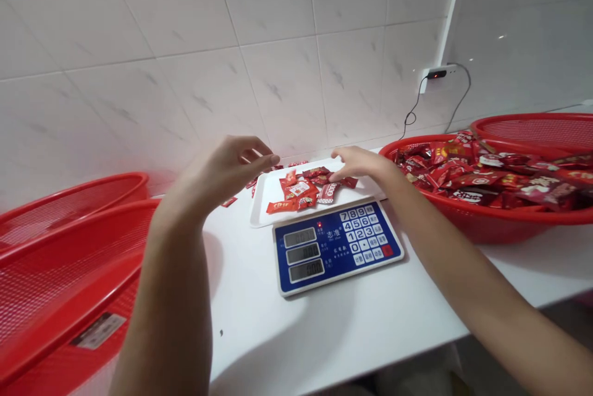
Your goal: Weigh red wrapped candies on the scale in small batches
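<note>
My left hand (236, 167) hovers over the left edge of a white tray (260, 204), fingers bent and loosely apart, with nothing visible in it. My right hand (361, 162) reaches over the tray's right side. Its thumb and fingers are spread, and one fingertip is close to the small red wrapped packets (296, 189); contact cannot be made out. Several packets lie in a loose pile on the tray. The tray sits on a digital scale (340, 248) with a blue keypad panel and lit displays, whose digits are hard to read.
A red basket (491, 223) heaped with wrapped packets stands at right, another red basket (532, 127) behind it. Large red mesh baskets (69, 285) fill the left. More packets (228, 202) lie behind the tray on the white table (259, 334). A black plug (436, 75) with cable is on the tiled wall.
</note>
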{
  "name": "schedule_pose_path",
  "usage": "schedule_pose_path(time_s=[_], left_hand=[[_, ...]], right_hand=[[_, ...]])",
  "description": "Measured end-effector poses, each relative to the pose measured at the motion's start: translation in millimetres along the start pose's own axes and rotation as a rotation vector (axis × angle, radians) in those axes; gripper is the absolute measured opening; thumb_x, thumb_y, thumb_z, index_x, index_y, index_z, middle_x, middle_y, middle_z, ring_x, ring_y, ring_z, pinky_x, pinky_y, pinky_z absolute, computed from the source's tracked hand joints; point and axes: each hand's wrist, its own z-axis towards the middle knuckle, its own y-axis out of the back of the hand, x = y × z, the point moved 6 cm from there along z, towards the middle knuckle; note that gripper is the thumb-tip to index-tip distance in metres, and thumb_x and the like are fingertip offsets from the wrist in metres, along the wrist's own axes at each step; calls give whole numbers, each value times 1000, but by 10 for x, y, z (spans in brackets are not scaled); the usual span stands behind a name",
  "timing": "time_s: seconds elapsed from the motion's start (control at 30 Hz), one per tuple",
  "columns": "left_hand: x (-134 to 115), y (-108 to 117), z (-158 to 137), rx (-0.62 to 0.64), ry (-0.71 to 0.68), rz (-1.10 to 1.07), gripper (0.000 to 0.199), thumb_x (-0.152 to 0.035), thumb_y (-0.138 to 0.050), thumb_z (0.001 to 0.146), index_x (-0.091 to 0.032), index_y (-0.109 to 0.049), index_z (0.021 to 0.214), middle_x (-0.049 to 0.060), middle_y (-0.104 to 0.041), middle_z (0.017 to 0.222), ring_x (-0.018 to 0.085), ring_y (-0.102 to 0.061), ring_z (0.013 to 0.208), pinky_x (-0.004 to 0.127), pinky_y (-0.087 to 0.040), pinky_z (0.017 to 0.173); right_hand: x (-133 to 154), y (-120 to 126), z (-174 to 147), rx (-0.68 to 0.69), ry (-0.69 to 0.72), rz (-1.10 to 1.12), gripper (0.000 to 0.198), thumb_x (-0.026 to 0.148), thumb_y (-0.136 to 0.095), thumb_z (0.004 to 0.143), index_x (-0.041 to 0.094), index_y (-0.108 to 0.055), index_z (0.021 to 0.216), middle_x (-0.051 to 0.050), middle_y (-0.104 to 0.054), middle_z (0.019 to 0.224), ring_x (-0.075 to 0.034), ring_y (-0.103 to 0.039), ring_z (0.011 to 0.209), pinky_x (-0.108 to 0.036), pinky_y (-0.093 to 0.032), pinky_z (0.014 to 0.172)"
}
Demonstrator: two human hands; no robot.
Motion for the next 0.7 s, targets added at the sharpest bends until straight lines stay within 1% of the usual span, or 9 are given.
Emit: schedule_pose_path(time_s=[0.07, 0.17, 0.23, 0.33, 0.43, 0.57, 0.63, 0.7], left_hand=[[-4, 3, -5, -14, -3, 7, 32, -56, -60, 77, -27, -71, 86, 4, -75, 87, 20, -67, 72, 27, -45, 55], [-30, 11, -36, -41, -23, -6, 32, -54, -62, 77, -25, -72, 85, 5, -74, 85, 19, -65, 68, 27, -44, 54], [-51, 15, -56, -55, -34, -16, 31, -54, -62, 77, -26, -72, 84, 5, -74, 84, 19, -64, 65, 27, -42, 52], [-73, 20, -71, -65, -24, -17, 29, -53, -63, 77, -26, -72, 81, 5, -74, 82, 19, -63, 63, 27, -39, 48], [-85, 21, -70, -57, -12, -16, 28, -52, -63, 76, -25, -72, 80, 5, -74, 81, 20, -63, 65, 26, -39, 46], [-90, 24, -73, -53, -18, -29, 29, -53, -64, 74, -26, -72, 80, 5, -74, 81, 19, -63, 65, 25, -40, 46], [-92, 29, -81, -53, -20, -24, 30, -53, -64, 74, -26, -73, 81, 5, -74, 82, 19, -62, 64, 25, -39, 44], [-94, 37, -90, -57, -14, -18, 29, -53, -63, 75, -25, -73, 81, 6, -73, 81, 18, -61, 62, 25, -38, 43]], right_hand=[[-132, 30, 8, 44, -44, -6, 71, 35, -76, 74, 14, -54, 138, -15, -64, 127, -29, -61, 112, -36, -46, 89], [-219, 34, 29, 89, -60, 17, 71, 34, -75, 73, 16, -55, 139, -11, -70, 116, -28, -63, 108, -36, -47, 88], [-221, 35, 36, 84, -52, 18, 69, 34, -75, 73, 17, -57, 137, -10, -71, 113, -28, -63, 107, -35, -47, 85], [-186, 36, 26, 79, -31, 20, 65, 35, -75, 72, 19, -60, 133, -9, -70, 115, -26, -64, 103, -34, -47, 81], [-147, 39, 3, 82, -24, 27, 61, 30, -73, 73, 19, -61, 131, -8, -70, 116, -25, -65, 100, -34, -47, 78], [-91, 104, -60, 27, -19, 38, 58, 23, -74, 71, 16, -63, 128, -8, -73, 108, -25, -65, 100, -34, -47, 79], [-82, 183, -122, -27, -34, 78, 59, 20, -72, 73, 14, -61, 131, -8, -74, 100, -23, -67, 94, -33, -48, 78], [-81, 305, -200, -116, -30, 128, 59, 17, -69, 75, 13, -59, 133, -7, -74, 94, -20, -68, 84, -33, -49, 76]])
